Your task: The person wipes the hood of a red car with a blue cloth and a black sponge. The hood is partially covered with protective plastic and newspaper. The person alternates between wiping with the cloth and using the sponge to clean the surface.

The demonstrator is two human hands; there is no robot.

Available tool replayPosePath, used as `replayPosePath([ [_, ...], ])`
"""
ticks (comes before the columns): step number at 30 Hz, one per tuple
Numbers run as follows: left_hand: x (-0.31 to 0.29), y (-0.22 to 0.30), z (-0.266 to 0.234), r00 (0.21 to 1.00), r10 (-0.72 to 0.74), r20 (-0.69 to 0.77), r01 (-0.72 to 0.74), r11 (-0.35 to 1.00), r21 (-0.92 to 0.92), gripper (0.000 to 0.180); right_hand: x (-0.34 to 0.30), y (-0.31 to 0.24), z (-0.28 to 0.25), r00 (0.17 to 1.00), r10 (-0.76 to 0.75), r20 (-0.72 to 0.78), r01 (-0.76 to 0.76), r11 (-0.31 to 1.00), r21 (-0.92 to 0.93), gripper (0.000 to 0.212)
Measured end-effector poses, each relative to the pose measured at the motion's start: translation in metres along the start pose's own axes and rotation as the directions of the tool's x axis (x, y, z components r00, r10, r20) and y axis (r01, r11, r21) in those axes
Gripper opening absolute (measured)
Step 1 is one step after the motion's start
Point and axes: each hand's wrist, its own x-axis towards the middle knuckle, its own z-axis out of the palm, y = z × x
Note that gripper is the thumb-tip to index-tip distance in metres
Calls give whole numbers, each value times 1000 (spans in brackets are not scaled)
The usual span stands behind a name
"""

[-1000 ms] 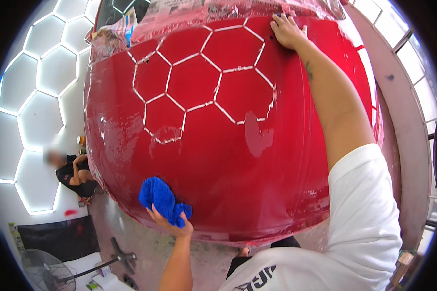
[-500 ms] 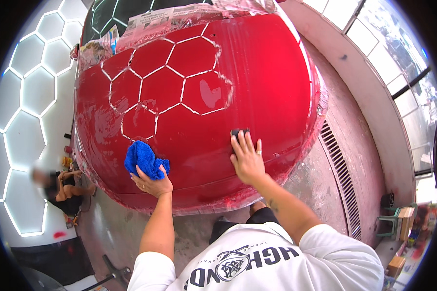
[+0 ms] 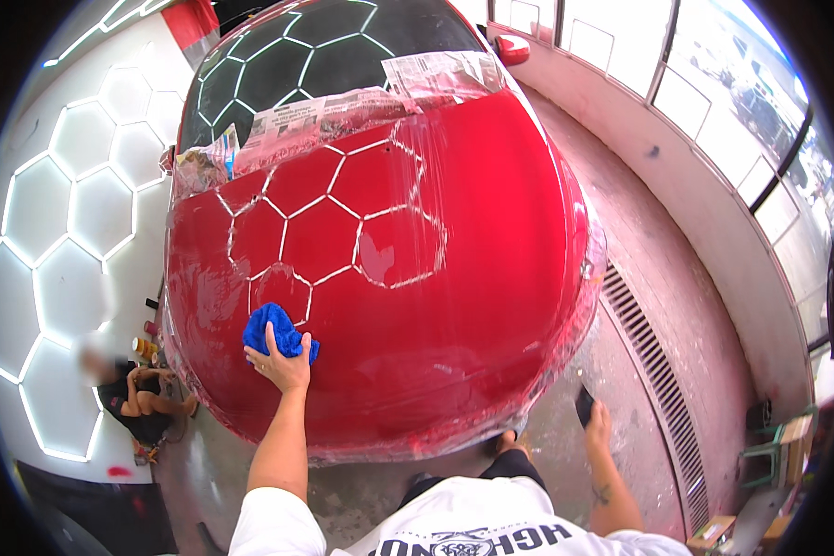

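Before me is a car's glossy red hood (image 3: 491,222), mirroring white hexagonal lights on its left half. My left hand (image 3: 284,363) grips a bunched blue microfiber cloth (image 3: 271,330) on the near left part of the hood, fingers curled around its lower side. Off the hood, my right hand (image 3: 599,431) is out to the right above the floor. It holds a small black flat pad (image 3: 585,406), whose exact kind I cannot tell. Newspaper (image 3: 320,120) and clear plastic cover the base of the windshield (image 3: 287,65).
Plastic film (image 3: 190,385) hangs along the hood's lower edge. A person (image 3: 144,403) sits low at the left, beside a yellow container (image 3: 145,347). A slotted floor drain (image 3: 653,371) runs along the right. A green chair (image 3: 760,463) and cardboard boxes (image 3: 793,449) stand at the far right.
My right hand has lifted from the hood and swung out to the right with the black pad. My left hand stays on the hood with the cloth. The view has tilted up, showing more windshield.
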Motion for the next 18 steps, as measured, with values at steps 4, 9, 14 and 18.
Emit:
replayPosePath([
  [4, 77, 120, 41, 960, 282, 5, -281, 958, -53, 95, 39, 203, -115, 909, 294, -297, -331, 940, -84, 54],
  [9, 160, 306, 124, 870, 493, -12, -493, 869, -45, 100, 28, 279, -157, 820, 495, -287, -564, 784, -259, 51],
  [14, 185, 510, 203, 813, 563, 145, -567, 823, -16, 91, 79, 175, -148, 731, 615, -294, -679, 697, -231, 46],
  [18, 103, 644, 237, 678, 722, 138, -673, 685, -279, 76, 136, 113, -158, 738, 609, -289, -670, 715, -203, 43],
])
